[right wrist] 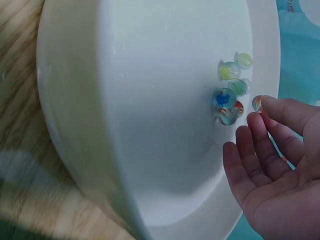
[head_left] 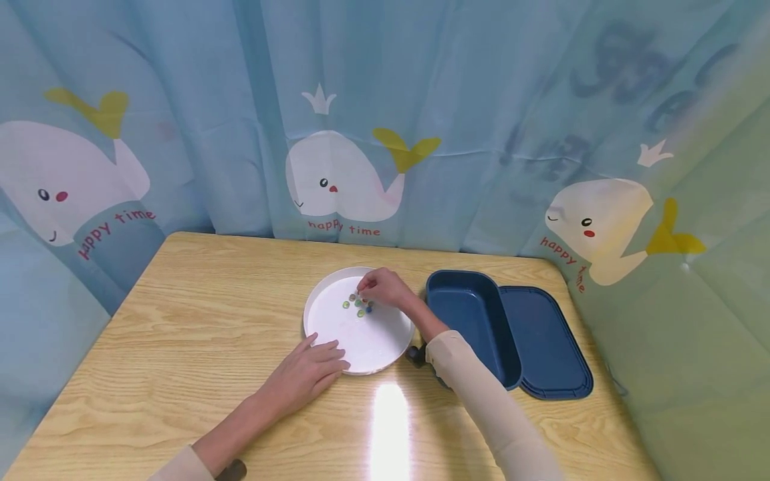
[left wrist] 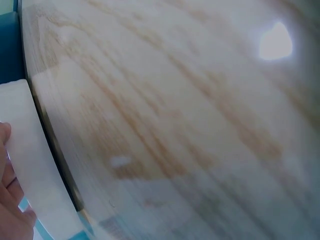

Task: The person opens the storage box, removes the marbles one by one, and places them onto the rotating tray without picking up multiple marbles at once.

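A round white tray with a raised rim (head_left: 367,347) lies on the wooden table, holding several glass marbles (right wrist: 229,71) in a cluster. Some are yellow-green, one is blue (right wrist: 224,98), others have red swirls. Over the cluster, my right hand (head_left: 385,288) pinches a clear marble with orange-red streaks (right wrist: 257,103) between thumb and forefinger; its other fingers are loosely bent. My left hand (head_left: 309,371) rests at the tray's near-left rim with fingers spread. In the left wrist view, only part of that hand (left wrist: 12,200) shows against the white tray wall (left wrist: 35,165).
To the tray's right stands a deep dark blue box (head_left: 472,314), partly covered by my right forearm. A flat blue lid (head_left: 547,344) lies beside it. A blue curtain with whales (head_left: 349,177) hangs behind the table (head_left: 198,321).
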`<state>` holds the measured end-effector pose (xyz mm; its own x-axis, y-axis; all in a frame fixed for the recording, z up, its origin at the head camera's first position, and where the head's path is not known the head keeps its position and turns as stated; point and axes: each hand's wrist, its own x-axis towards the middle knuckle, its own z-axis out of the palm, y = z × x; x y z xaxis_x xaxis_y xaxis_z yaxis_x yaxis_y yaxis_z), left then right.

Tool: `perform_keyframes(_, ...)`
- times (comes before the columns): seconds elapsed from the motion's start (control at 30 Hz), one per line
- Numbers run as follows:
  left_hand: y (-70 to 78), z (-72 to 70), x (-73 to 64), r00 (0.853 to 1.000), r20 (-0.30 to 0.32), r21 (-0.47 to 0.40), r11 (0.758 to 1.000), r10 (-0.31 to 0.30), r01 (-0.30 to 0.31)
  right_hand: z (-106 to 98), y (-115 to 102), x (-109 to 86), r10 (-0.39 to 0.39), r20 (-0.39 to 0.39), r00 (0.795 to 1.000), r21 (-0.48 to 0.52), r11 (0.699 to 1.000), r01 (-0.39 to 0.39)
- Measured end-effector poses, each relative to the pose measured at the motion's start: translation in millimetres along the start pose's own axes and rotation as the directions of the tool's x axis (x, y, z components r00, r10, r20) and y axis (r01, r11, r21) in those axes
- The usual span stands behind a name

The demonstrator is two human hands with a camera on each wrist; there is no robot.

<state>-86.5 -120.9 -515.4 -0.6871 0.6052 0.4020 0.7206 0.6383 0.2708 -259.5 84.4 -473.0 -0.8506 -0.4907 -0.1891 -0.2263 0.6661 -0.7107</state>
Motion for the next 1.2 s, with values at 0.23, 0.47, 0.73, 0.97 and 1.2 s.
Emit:
perform_keyframes(0.23,1.2,-0.5,0.8,1.000,-0.010,-0.003,1.000,0.013,-0.013,4.6,-4.4,1.1,0.051,0.009,0.999,-0.016,0.999,-0.050)
perform_keyframes(0.47,1.8,-0.6,0.4,1.000,-0.020,-0.007,1.000,0.010,-0.011,5.7,-2.9,2.7,0.069,0.020,0.997,-0.001,0.998,-0.068)
perform_keyframes(0.73,1.8,-0.9,0.1,1.000,-0.010,-0.004,1.000,0.006,-0.006,7.1,-2.7,3.6,0.086,0.012,0.996,0.015,0.996,-0.086)
perform_keyframes(0.97,1.2,-1.1,-0.5,1.000,-0.018,0.007,1.000,0.017,-0.017,6.2,-2.1,4.3,0.074,0.023,0.997,0.026,0.997,-0.075)
perform_keyframes(1.2,0.8,-0.9,0.3,1.000,-0.010,0.004,1.000,0.007,-0.007,8.5,1.6,8.1,0.099,0.018,0.995,0.035,0.994,-0.099)
